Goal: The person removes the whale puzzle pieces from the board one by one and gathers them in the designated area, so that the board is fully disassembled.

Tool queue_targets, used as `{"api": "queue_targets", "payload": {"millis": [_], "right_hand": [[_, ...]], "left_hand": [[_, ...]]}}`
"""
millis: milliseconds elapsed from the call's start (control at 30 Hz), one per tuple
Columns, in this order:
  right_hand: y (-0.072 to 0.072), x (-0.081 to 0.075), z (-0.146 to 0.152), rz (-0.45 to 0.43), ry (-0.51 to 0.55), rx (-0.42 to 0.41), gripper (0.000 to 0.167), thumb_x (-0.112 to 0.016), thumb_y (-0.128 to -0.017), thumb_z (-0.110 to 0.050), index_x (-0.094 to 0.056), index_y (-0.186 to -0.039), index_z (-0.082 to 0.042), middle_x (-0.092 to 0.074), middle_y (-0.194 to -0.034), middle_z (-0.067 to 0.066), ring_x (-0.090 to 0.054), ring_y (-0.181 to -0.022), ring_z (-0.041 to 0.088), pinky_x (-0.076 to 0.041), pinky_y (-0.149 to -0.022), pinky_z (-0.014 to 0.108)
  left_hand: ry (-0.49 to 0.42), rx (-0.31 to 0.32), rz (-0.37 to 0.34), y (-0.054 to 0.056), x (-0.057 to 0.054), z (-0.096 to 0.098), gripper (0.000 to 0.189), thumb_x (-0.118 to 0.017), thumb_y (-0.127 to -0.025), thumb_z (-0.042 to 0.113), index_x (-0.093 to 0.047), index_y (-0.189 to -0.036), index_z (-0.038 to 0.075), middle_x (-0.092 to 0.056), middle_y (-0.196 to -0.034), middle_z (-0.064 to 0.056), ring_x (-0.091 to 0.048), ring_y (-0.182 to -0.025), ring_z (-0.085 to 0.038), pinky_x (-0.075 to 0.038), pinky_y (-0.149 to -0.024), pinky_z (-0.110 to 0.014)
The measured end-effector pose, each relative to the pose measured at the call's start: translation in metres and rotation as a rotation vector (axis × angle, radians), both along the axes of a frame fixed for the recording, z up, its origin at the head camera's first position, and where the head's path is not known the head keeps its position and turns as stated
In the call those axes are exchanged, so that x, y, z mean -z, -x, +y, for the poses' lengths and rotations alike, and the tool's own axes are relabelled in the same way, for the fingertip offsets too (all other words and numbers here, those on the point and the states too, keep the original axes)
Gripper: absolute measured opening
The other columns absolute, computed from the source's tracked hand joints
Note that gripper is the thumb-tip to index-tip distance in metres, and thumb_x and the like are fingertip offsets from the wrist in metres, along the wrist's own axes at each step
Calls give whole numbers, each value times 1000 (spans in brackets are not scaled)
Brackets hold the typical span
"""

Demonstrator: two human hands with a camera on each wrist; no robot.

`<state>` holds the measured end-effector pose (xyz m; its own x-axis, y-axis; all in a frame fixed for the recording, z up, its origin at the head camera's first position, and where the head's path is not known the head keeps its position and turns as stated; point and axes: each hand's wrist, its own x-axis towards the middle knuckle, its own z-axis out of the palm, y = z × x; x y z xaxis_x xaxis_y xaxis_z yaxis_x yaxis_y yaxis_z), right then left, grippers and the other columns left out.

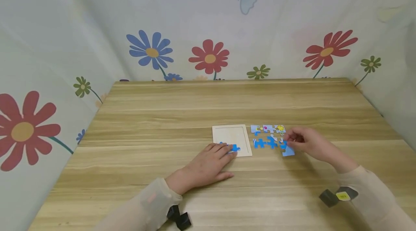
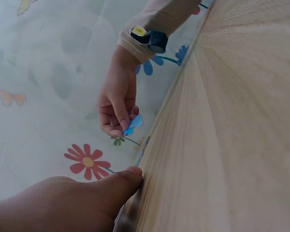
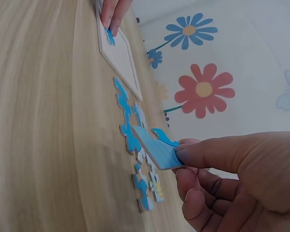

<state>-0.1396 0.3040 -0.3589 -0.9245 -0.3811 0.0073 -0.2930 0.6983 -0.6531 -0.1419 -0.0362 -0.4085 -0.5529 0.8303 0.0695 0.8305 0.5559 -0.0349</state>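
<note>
My left hand [image 1: 208, 166] lies over the near left part of a wooden puzzle tray [image 1: 232, 133]. Its fairly straight fingers rest on a blue puzzle piece [image 1: 234, 148] in the tray's near side, partly covered by them. Above the loose pieces, my right hand [image 1: 305, 142] pinches a light-blue puzzle piece [image 3: 159, 152] between thumb and fingers. That piece is raised and tilted in the right wrist view, with a straight edge and a darker blue part. The loose blue puzzle pieces [image 1: 260, 143] lie on the table just right of the tray.
Several paler pieces with a yellow sun and small patterns [image 1: 268, 129] lie in a row behind the blue ones. The wood-grain table [image 1: 162, 115] meets a flower-printed cloth [image 1: 182, 18] at its back and sides.
</note>
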Motion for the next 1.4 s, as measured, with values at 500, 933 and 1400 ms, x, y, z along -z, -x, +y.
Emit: {"api": "queue_targets", "payload": {"millis": [500, 933, 1400], "right_hand": [[0, 13, 16, -91, -33, 38, 6, -64, -88, -1, -64, -94, -2, -60, -82, 3, -44, -70, 1, -41, -59, 18], [1, 26, 18, -67, -51, 60, 6, -67, -87, -2, -65, -92, -2, -63, -84, 3, -46, -71, -1, -44, -61, 18], [-1, 28, 17, -8, -58, 78, 6, -68, -86, -4, -66, -92, -4, -65, -84, 2, -48, -72, -5, -45, -63, 17]], "left_hand": [[-36, 16, 42, 0, 1, -2, 61, -47, -95, 57, -48, -141, 17, -49, -145, -4, -44, -135, -23, -37, -110, -40], [-23, 19, 18, 1, 1, -3, 61, -46, -95, 56, -47, -142, 17, -49, -145, -5, -43, -135, -22, -36, -111, -40], [22, 16, 2, 0, -2, -4, 62, -43, -96, 57, -43, -144, 17, -45, -148, -6, -41, -138, -23, -36, -112, -41]]}}
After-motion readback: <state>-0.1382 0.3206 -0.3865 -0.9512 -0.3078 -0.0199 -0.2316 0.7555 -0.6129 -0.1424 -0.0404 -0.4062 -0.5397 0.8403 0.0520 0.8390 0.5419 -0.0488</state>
